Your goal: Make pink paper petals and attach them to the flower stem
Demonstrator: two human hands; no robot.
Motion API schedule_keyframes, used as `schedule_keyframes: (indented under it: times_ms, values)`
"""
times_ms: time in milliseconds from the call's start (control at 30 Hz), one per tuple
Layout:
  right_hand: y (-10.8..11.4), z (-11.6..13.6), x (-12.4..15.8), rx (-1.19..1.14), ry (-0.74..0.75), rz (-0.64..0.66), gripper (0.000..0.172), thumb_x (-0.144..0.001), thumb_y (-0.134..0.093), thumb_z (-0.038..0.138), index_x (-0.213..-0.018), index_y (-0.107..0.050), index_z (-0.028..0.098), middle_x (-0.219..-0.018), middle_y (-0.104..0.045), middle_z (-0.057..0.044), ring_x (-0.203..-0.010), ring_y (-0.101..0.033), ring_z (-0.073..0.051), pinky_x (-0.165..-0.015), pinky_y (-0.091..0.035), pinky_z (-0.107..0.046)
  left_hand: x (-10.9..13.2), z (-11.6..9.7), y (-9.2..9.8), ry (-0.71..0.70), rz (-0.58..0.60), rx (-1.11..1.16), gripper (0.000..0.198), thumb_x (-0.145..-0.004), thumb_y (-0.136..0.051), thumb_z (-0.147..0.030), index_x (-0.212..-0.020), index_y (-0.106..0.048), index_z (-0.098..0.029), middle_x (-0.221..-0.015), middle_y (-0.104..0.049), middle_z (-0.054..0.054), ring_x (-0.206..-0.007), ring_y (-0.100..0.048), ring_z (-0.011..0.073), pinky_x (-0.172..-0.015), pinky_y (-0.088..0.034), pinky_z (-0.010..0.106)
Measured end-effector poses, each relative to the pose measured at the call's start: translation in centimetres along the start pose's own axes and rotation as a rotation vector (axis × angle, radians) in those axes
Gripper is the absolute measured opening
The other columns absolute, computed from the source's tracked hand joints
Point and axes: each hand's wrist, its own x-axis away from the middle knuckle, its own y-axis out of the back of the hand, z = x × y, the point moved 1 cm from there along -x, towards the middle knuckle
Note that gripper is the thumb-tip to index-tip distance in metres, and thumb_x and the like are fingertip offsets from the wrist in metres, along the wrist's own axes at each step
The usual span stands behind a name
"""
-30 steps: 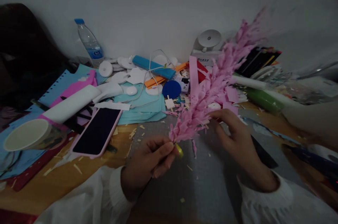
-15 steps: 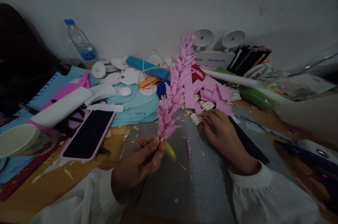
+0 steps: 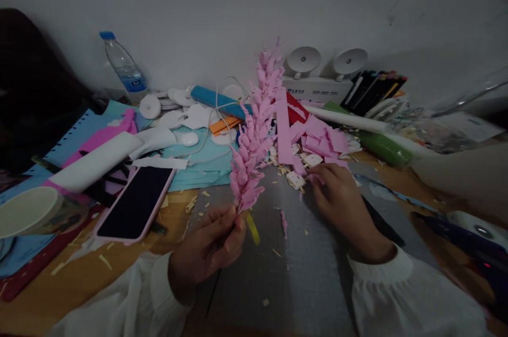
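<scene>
My left hand (image 3: 212, 244) pinches the lower stem of a pink paper flower spike (image 3: 254, 141). The spike is thickly covered with small crinkled petals and leans slightly right; a thin dark stem end (image 3: 213, 294) shows below the hand. A yellow strip (image 3: 253, 228) hangs beside my left fingertips. My right hand (image 3: 343, 205) is at the front of a heap of pink paper pieces (image 3: 323, 138), its fingers curled together. A pinkish bit seems to show at its fingertips, but its kind is unclear. Small white cards (image 3: 296, 180) lie just left of these fingertips.
On the grey mat (image 3: 305, 273) lies a small pink twist (image 3: 283, 223). To the left are a phone (image 3: 137, 205), a paper cup (image 3: 43, 212) and a water bottle (image 3: 125, 70). A dark glue gun (image 3: 456, 236) lies right. Markers (image 3: 375, 91) stand near the wall.
The flower spike has swung slightly left and more upright in my left hand. My right hand has drawn slightly right, away from the small white cards.
</scene>
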Motion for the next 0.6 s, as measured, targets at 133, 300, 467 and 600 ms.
schedule_keyframes:
  times_ms: [133,300,467,600]
  values:
    - [0.9,2.9,0.1,-0.267,0.044,-0.025,0.019,-0.089,-0.047,0.013,-0.102,-0.061,0.017,-0.1,-0.061,-0.012,-0.098,-0.056,-0.026,-0.085,-0.045,-0.041,0.1,0.2,0.3,0.038,0.047,0.009,0.025,-0.086,-0.06,-0.036,-0.074,-0.059,-0.015,-0.047,-0.04,-0.008,-0.032,-0.022,0.003,-0.032,-0.025,0.013]
    - [1.4,8.0,1.9,-0.769,0.031,0.221,0.036,-0.092,-0.05,0.029,-0.127,-0.044,0.023,-0.117,-0.056,-0.009,-0.104,-0.055,-0.023,-0.087,-0.049,-0.035,0.2,0.2,-0.1,0.058,0.104,0.022,0.025,-0.086,-0.059,-0.035,-0.074,-0.059,-0.014,-0.047,-0.043,-0.006,-0.031,-0.027,0.0031,-0.031,-0.026,0.013]
    - [1.0,10.1,3.8,-0.885,0.133,0.309,0.076,-0.086,-0.063,0.038,-0.144,-0.015,0.033,-0.134,-0.047,-0.007,-0.119,-0.049,-0.023,-0.097,-0.045,-0.033,0.2,0.3,-0.3,0.061,0.185,0.013,0.02,-0.086,-0.061,-0.031,-0.077,-0.058,-0.013,-0.05,-0.045,-0.006,-0.03,-0.027,0.0022,-0.03,-0.023,0.013]
    - [1.4,8.8,3.0,-0.916,0.074,0.322,0.047,-0.092,-0.054,0.034,-0.134,-0.036,0.031,-0.124,-0.054,-0.004,-0.112,-0.053,-0.02,-0.094,-0.045,-0.03,0.2,0.1,-0.1,0.052,0.183,0.011,0.022,-0.087,-0.06,-0.032,-0.075,-0.055,-0.014,-0.049,-0.042,-0.007,-0.031,-0.024,0.0025,-0.031,-0.023,0.012]
